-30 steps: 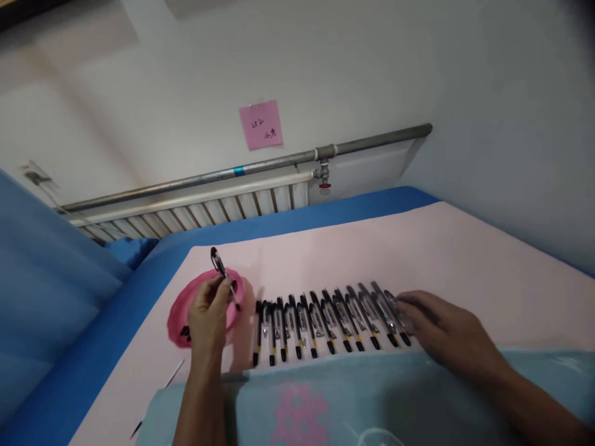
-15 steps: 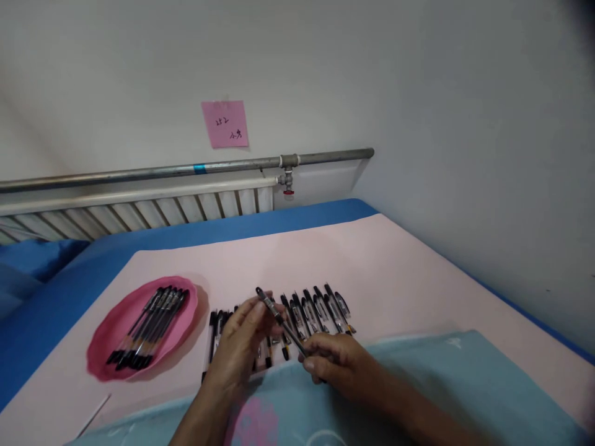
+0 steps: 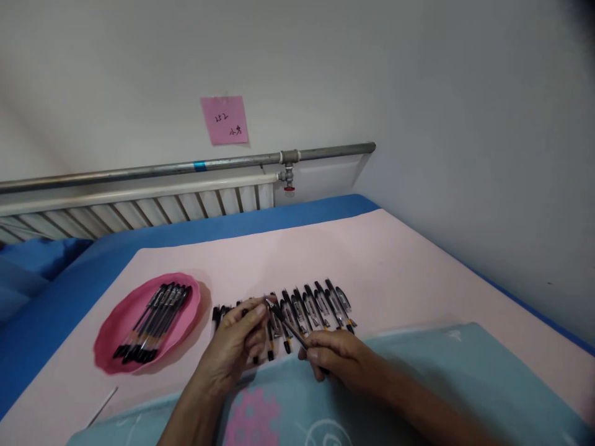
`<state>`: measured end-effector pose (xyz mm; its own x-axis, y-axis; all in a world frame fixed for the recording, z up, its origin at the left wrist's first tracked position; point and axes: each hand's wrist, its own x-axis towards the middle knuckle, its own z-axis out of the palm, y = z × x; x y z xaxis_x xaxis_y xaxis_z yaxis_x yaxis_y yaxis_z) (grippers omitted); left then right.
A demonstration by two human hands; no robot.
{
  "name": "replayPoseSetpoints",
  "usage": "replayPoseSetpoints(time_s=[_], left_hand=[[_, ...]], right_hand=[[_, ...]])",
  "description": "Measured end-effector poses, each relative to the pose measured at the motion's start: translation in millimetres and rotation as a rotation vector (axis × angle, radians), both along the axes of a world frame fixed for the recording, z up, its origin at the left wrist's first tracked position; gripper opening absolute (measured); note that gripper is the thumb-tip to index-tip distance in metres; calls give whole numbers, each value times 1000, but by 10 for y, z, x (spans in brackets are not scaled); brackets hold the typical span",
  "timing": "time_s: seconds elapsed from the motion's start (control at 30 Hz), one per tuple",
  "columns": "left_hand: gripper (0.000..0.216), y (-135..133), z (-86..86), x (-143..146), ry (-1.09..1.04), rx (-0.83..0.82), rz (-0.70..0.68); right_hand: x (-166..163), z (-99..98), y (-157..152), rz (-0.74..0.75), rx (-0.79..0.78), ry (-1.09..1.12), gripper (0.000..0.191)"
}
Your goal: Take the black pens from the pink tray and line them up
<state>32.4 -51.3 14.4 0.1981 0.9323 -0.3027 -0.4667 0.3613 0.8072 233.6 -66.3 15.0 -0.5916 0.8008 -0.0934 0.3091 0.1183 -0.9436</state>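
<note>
Pen [image 3: 294, 331] in right hand [image 3: 343, 357]; tip beside left hand [image 3: 236, 337].

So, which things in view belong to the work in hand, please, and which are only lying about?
In the work, it seems:
pen in the right hand
left hand, at the pen's far end
row of pen parts
bundle of pens in the pink tray

Likely just around:
pink note
pipe
valve
radiator
white stick, purpose unclear
</note>
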Motion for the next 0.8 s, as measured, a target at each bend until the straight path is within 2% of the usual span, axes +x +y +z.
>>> replayPoseSetpoints(time_s=[0.37, 0.5, 0.63, 0.7, 0.8], left_hand=[[21, -22, -45, 120, 1, 62, 32], [19, -10, -81, 123, -7, 72, 76], [19, -2, -112, 134, 0, 66, 111], [18, 2, -115, 143, -13, 64, 127], [17, 5, -109, 151, -61, 70, 139]], right_hand=[[-5, 6, -1, 51, -91, 23, 26], [-13, 2, -2, -11, -81, 3, 24], [-13, -92, -1, -123, -110, 18, 14], [-18, -136, -2, -191, -126, 21, 16], [-24, -143, -2, -184, -216, 103, 18]])
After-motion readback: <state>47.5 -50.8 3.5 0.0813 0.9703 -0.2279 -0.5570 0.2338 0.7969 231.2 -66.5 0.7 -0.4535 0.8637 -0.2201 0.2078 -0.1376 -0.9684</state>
